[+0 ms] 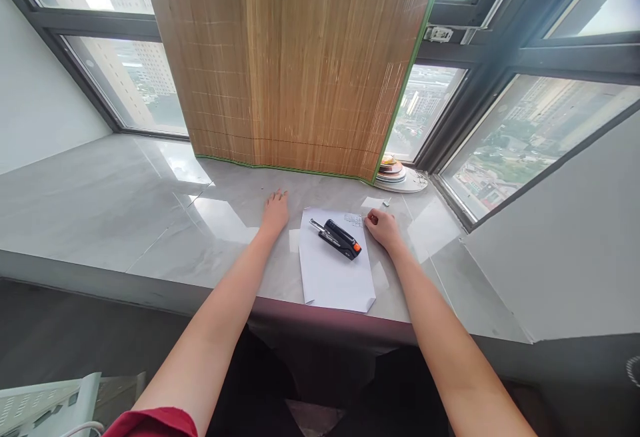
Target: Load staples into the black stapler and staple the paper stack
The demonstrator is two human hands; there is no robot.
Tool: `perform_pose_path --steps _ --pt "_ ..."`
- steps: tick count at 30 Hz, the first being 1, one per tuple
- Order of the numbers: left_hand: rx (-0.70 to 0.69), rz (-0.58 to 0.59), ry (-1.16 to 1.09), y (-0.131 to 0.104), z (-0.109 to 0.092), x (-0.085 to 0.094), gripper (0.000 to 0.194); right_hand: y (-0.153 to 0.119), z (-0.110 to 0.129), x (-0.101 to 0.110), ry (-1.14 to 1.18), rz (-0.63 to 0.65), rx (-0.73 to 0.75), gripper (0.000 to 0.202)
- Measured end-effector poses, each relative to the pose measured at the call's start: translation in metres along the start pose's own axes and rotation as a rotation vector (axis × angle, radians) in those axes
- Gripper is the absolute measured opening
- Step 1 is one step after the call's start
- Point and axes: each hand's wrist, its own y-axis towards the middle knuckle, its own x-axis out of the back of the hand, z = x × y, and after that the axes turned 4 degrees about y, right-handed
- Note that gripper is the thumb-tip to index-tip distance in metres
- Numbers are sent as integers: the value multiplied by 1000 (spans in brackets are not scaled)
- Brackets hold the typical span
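Note:
My left hand point(276, 212) rests on the grey marble-look sill with its fingers stretched forward, holding nothing. To the right of it lies a white sheet of paper point(330, 284), its two near corners bent. A black stapler point(339, 240) with an orange part at its near end lies aslant on the paper, its top arm lifted. Fine grey marks or small bits point(353, 220) show near the paper's far right corner; they are too small to tell. Beside that corner my right hand point(382, 226) is closed in a pinch, what it holds being hidden. A small grey piece point(386, 203) lies just beyond it.
A bamboo mat point(300, 70) with green edging hangs in front of the window. Stacked round plates or discs point(393, 174) sit by the window corner. The sill point(100, 210) stretches left, and a white wall point(560, 244) bounds it on the right.

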Motion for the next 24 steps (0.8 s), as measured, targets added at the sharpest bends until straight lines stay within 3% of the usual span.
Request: perform_pose_path --steps 8,12,16,18,20,24 --pt "76 -79 -182 -2 5 2 22 -1 -2 1 2 12 20 16" --pt "58 -55 -244 -2 1 6 21 -1 -2 3 43 37 50 16" --pt "57 -82 -413 0 -6 5 20 -4 9 7 108 -16 113 20" --pt "105 -25 -536 2 -9 3 17 -8 20 8 184 -46 160 25" --pt "181 51 -714 5 -11 1 11 -13 31 9 303 7 223 30" --pt "326 134 -988 9 -11 0 13 -24 48 8 449 303 372 51"
